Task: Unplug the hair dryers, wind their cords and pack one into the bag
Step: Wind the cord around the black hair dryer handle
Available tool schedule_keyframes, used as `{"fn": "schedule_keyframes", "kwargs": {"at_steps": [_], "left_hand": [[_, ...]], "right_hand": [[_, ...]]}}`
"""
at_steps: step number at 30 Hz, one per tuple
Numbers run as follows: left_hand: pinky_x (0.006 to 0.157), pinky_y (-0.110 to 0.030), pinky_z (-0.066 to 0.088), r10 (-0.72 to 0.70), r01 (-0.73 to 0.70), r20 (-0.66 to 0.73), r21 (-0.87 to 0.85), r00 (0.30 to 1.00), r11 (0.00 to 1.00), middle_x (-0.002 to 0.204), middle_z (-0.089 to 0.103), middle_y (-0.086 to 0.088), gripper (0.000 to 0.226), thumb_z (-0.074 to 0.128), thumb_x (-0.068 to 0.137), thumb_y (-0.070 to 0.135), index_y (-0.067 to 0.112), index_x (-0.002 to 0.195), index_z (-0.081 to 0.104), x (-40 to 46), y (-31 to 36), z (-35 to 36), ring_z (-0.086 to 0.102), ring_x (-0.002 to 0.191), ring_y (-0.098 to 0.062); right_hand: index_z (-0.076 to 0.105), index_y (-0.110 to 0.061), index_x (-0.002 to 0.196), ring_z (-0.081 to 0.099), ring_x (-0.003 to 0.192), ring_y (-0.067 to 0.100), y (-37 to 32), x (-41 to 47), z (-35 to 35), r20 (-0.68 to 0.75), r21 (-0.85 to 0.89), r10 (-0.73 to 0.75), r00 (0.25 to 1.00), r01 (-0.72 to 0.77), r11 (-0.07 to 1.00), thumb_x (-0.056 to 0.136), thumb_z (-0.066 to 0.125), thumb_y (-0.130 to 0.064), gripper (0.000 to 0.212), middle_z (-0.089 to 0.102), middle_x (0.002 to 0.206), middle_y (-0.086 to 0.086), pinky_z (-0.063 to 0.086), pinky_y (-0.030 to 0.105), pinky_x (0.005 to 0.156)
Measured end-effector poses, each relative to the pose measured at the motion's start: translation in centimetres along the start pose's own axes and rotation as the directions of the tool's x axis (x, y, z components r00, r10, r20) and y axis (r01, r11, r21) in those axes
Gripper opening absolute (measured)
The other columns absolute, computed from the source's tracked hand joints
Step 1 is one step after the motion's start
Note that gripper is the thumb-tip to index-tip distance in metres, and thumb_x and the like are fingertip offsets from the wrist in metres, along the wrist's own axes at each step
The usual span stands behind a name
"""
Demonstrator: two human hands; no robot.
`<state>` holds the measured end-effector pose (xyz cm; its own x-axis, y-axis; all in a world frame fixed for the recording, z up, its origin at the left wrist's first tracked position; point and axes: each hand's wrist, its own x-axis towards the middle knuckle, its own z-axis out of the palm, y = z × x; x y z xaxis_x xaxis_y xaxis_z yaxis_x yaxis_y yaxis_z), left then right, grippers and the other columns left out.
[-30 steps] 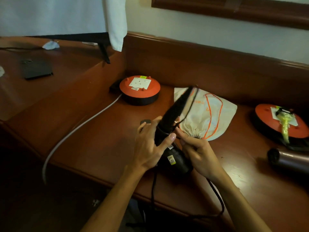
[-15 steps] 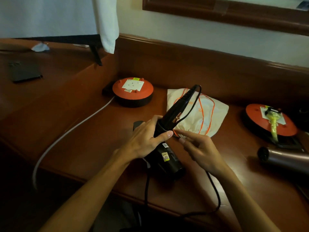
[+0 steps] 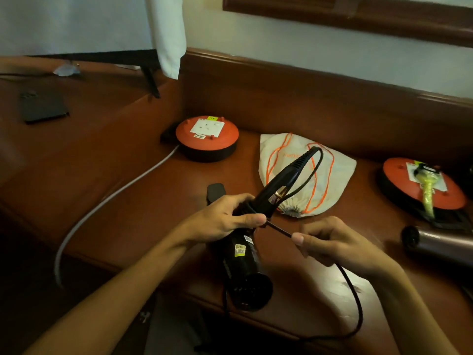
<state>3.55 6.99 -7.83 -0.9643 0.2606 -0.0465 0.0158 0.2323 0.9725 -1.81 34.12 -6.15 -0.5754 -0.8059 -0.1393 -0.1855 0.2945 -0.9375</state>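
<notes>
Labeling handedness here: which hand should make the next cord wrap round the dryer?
Probably right. The right hand already pinches the cord, while the left hand grips the black hair dryer, steadying it.

Looks like hotel room or bedroom, at my built-in dark wood tabletop point(image 3: 133, 190) with raised wooden back rail point(image 3: 294, 98) along pale wall. Far beyond my grip, wood-framed mirror or picture point(image 3: 345, 19) on wall. Up left of my grip, TV stand leg point(image 3: 151, 80) under draped white cloth point(image 3: 166, 34). Beyond my grip, cloth drawstring bag point(image 3: 337, 172).
</notes>
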Motion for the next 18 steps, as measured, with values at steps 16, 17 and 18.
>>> {"fn": "schedule_keyframes", "kwargs": {"at_steps": [16,17,18], "left_hand": [[0.082,-0.029,0.051,-0.100,-0.068,0.277,0.539,0.956,0.839,0.100,0.071,0.010,0.049,0.080,0.081,0.056,0.032,0.120,0.062,-2.5,6.3,1.6,0.066,0.089,-0.004],[0.083,-0.031,0.050,-0.144,-0.075,0.269,0.662,0.952,0.746,0.100,0.070,0.011,0.057,0.076,0.079,0.065,0.033,0.123,0.058,-2.5,6.7,2.0,0.063,0.089,-0.005],[0.083,-0.034,0.050,-0.184,-0.075,0.249,0.760,0.951,0.645,0.099,0.068,0.011,0.065,0.072,0.078,0.072,0.031,0.126,0.054,-2.4,6.8,2.3,0.062,0.089,-0.008]], "right_hand": [[0.068,-0.001,0.070,0.052,0.056,0.006,-1.6,2.5,-1.6,0.089,-0.328,0.158,0.983,-0.120,0.937,0.084,0.081,-0.028,0.033,0.057,0.063,0.003,0.039,0.026,0.054],[0.062,0.003,0.068,0.046,0.055,0.018,-2.5,2.9,-1.9,0.093,-0.338,0.179,0.979,-0.138,0.931,0.088,0.078,-0.025,0.038,0.050,0.061,0.010,0.034,0.029,0.053],[0.058,0.006,0.072,0.040,0.057,0.026,-3.7,3.0,-2.2,0.106,-0.315,0.178,0.978,-0.137,0.939,0.092,0.074,-0.024,0.040,0.046,0.064,0.016,0.031,0.032,0.053]]}}
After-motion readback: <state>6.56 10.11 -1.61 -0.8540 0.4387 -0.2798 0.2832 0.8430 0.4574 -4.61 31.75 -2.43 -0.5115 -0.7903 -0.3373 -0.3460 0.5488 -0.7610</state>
